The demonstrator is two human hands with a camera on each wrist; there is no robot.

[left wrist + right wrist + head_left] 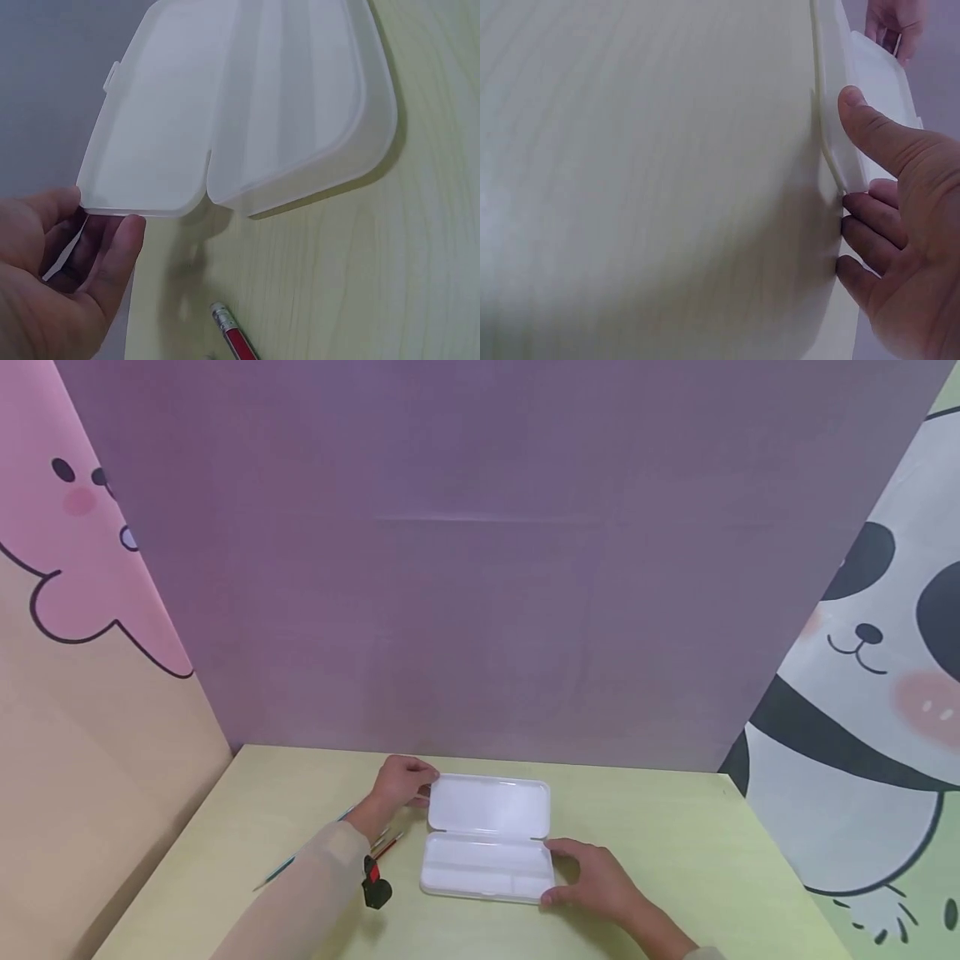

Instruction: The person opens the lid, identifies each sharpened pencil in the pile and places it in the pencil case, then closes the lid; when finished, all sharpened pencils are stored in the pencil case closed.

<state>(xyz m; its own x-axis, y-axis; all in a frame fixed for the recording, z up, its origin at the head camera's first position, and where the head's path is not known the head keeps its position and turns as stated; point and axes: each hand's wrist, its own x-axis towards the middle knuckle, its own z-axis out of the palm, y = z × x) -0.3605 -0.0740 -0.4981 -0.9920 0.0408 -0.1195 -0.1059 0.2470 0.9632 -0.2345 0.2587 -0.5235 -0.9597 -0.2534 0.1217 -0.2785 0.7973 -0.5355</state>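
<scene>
A white plastic pencil case (465,881) lies open on the table, its hinged lid (489,804) folded back toward the wall. Inside, low ridges divide the bottom half. My left hand (401,783) pinches the lid's far left corner; in the left wrist view the thumb and fingers (124,247) meet at the lid's edge. At the other end, my right hand (596,881) grips the short right side of the bottom half, thumb at the near corner and fingers by the hinge side. The right wrist view shows this thumb (870,124) along the case wall.
Left of the case lie a red pencil (388,846) with a pale end and a blue pencil (279,870), partly hidden under my left arm. The pale yellow table (675,835) ends at a purple wall panel (487,610). A black device (377,889) sits on my left wrist.
</scene>
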